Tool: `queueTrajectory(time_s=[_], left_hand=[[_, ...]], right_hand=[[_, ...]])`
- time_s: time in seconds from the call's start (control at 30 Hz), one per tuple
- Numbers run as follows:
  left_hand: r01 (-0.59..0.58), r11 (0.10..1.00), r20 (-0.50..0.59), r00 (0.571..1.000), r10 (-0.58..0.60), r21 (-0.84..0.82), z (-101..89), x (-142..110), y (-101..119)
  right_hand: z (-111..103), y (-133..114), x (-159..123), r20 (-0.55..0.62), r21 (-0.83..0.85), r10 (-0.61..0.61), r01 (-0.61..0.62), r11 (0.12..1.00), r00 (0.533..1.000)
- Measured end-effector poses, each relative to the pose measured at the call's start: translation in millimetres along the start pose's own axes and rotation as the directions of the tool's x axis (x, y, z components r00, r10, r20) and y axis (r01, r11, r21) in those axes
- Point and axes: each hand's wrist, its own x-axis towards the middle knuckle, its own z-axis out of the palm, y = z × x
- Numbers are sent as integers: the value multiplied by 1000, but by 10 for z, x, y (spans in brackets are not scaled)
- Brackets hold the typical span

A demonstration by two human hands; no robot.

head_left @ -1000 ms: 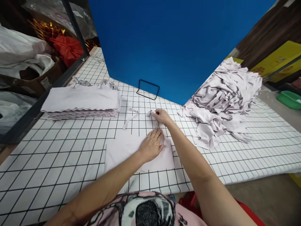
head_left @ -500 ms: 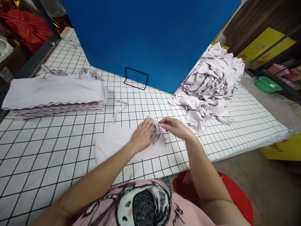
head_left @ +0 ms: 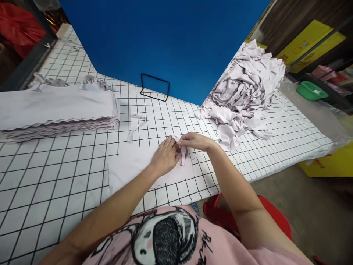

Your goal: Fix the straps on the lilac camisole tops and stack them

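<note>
A pale lilac garment (head_left: 132,167) lies flat on the gridded table (head_left: 55,169) in front of me. My left hand (head_left: 165,156) rests on its right part, fingers bent and pressing the cloth by a thin strap (head_left: 183,156). My right hand (head_left: 194,141) meets it from the right, fingers pinched on the top of that strap. The second strap (head_left: 135,127) trails loose on the table to the upper left.
A neat stack of folded lilac garments (head_left: 55,110) sits at the left. A crumpled heap of the same cloth (head_left: 245,92) is piled at the right. A black wire stand (head_left: 154,86) is at the back edge. A red stool (head_left: 264,213) shows below the table edge.
My right hand drew the strap back from the far side onto the garment, and the strap now lies folded under both hands. The view shifted left and down.
</note>
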Motion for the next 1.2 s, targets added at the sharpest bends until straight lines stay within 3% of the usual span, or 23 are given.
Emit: queueTrajectory(time_s=[0.1,0.23,0.33,0.4,0.47,0.53,0.6,0.7,0.77,0.83,0.9,0.97,1.03,1.1,1.13,1.2], left_hand=[[5,1000,11,1000,-5,-6,-31,6,11],[9,1000,8,1000,-10,10,-35,13,24],[10,1000,7,1000,-10,8,-9,23,18],[6,1000,-2,1000,-6,-22,-16,30,7],[12,996,-34,999,-15,-89,-79,32,-5],[42,973,-87,994,-63,-226,-209,21,-7],[96,885,-96,983,-156,-455,-382,0,4],[200,629,17,959,-284,-751,-612,-35,40],[239,518,56,938,-343,-821,-690,-48,62],[239,486,40,922,-385,-841,-705,-52,69],[237,494,22,915,-402,-836,-683,-53,56],[250,562,4,916,-402,-789,-657,-52,26],[256,678,-37,922,-386,-689,-647,-44,-13],[236,777,-77,936,-343,-583,-659,-28,-48],[222,811,-86,945,-316,-541,-671,-18,-61],[207,847,-78,957,-279,-490,-702,-3,-77]], right_hand=[[-11,4,-376,197,78,8,-24,997,980],[42,72,-731,225,243,-39,-18,970,974],[129,152,-779,230,334,-96,14,943,969],[199,189,-706,165,376,-107,38,926,980],[265,197,-573,7,418,-82,71,906,997],[319,171,-414,-171,446,-59,131,885,984],[361,124,-265,-299,437,-66,198,877,952],[421,56,-110,-384,405,-112,276,872,917],[461,38,-59,-389,408,-149,315,857,909],[487,47,-44,-384,406,-172,334,851,907],[483,65,-57,-375,346,-162,300,889,913],[444,65,-87,-425,183,-134,230,956,895],[388,27,-115,-561,-69,-179,171,983,808],[345,-36,-113,-591,-305,-330,175,936,736],[335,-68,-97,-524,-382,-405,218,898,749],[337,-112,-41,-299,-417,-478,338,844,826]])
